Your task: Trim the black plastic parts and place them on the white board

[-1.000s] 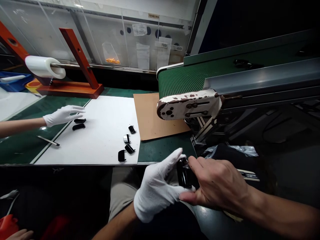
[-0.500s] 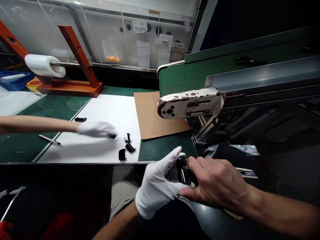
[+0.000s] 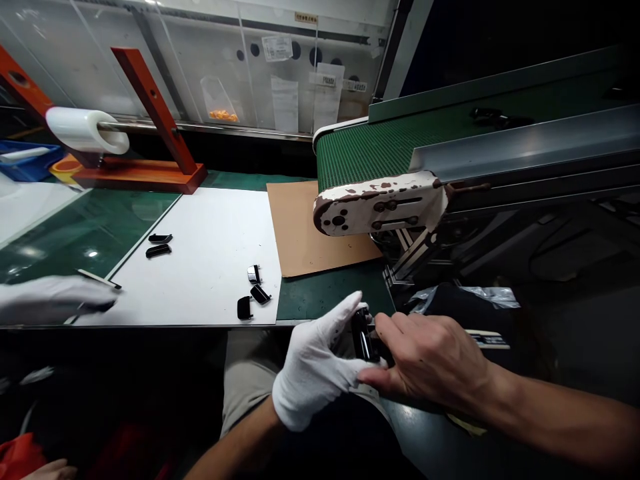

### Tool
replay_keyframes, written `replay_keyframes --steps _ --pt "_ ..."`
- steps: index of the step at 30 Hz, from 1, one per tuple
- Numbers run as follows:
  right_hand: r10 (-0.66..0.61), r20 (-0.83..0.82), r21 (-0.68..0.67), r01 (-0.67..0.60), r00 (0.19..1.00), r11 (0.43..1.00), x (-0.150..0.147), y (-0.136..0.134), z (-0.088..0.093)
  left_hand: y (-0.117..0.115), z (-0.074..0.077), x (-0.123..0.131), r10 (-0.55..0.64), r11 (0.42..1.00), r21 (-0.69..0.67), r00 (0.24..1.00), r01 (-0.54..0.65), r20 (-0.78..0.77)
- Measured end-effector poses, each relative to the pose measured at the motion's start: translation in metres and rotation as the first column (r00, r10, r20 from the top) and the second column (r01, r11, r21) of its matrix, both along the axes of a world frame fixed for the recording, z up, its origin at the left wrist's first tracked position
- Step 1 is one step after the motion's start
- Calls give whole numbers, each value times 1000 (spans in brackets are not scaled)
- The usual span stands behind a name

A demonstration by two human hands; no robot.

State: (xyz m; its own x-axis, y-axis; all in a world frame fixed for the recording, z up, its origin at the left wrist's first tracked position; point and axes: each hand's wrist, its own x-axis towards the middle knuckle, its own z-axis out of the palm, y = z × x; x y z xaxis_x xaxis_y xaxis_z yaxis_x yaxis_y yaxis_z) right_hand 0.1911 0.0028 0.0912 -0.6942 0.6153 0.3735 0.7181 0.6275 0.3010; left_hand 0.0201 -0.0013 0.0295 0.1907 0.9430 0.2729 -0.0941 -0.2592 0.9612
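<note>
My left hand [image 3: 320,363], in a white glove, grips a glossy black part [image 3: 364,335] between thumb and fingers, in front of my lap. From the right, my right hand [image 3: 425,357], ungloved, has its thumb and curled fingers closed on the other side of the same part. On the white sheet [image 3: 210,227] three small black pieces lie close together near its right edge, one of them a black piece [image 3: 245,307]. Two more, among them a dark piece [image 3: 159,251], lie at the sheet's left side.
Another person's gloved hand [image 3: 55,300] is at the far left with a dark piece. A green conveyor [image 3: 370,150] rises to the right over brown cardboard [image 3: 320,233]. A film roll [image 3: 85,130] hangs on an orange stand [image 3: 135,175] at back left.
The other person's gloved hand has moved from the sheet's middle to the far left. A second dark piece now lies at the sheet's left side. My hands have barely moved.
</note>
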Motion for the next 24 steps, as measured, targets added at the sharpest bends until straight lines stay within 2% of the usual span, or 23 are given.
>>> replay_keyframes --steps 5,8,10,14,17,21,24 --pt "32 -32 11 -31 999 999 0 2 2 4 0 1 -33 999 -30 996 35 83" --pt "54 -167 40 -48 984 998 -2 2 1 7 1 1 -23 999 26 997 21 72" --pt "43 -318 34 -34 947 999 -4 -2 -1 8 4 -1 -18 997 81 1000 17 8" --pt "-25 -599 -119 -59 800 991 -6 -17 -8 5 12 -8 51 979 203 967 1 -250" --pt "-113 -686 -249 -85 719 965 -7 -29 -14 2 17 -11 123 949 315 912 8 -391" --pt "-245 -780 -366 -102 576 925 -10 -39 -24 1 18 -11 157 933 360 889 10 -430" --pt "-380 -832 -455 -105 405 884 -16 -44 -32 1 15 -10 117 950 313 904 20 -412"
